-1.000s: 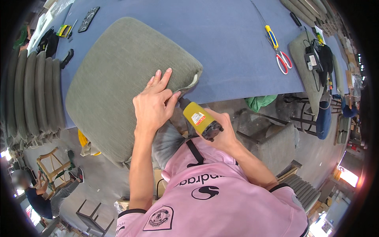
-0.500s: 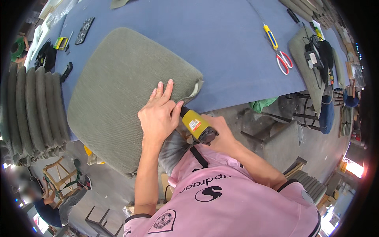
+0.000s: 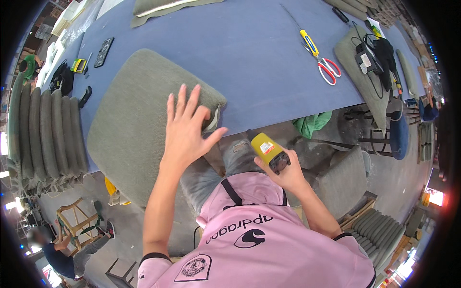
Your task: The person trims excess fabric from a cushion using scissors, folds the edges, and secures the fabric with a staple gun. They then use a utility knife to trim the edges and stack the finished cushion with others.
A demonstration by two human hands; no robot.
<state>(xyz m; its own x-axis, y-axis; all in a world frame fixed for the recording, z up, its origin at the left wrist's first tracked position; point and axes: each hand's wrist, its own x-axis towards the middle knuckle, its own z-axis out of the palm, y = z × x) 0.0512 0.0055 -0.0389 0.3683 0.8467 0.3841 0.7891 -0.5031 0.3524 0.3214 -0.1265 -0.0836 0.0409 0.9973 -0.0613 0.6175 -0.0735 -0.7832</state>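
A grey-green fabric seat cushion [image 3: 139,105] lies on the blue table, its front part jutting over the edge. At its right corner the cloth is parted and a pale strip shows. My left hand [image 3: 185,127] is over the cushion's right part with fingers spread and nothing held; whether the fingertips touch the fabric I cannot tell. In my right hand [image 3: 290,175] is a yellow-and-black power tool [image 3: 265,148], its narrow black nose pointing up and left. The tool is apart from the cushion, in front of the table edge; its grip is largely hidden.
Red-handled scissors [image 3: 329,71] and a yellow-handled screwdriver [image 3: 309,42] lie on the table [image 3: 259,81]. Stacked cushions [image 3: 45,134] stand at left. A phone [image 3: 104,52] lies at far left. A charger [image 3: 366,61] rests on grey-green padding at right. Another person [image 3: 60,252] sits lower left.
My left hand has gone from pressing near the cushion's corner to spread fingers. My right hand has drawn the power tool rightward, away from that corner. The whole view has shifted slightly.
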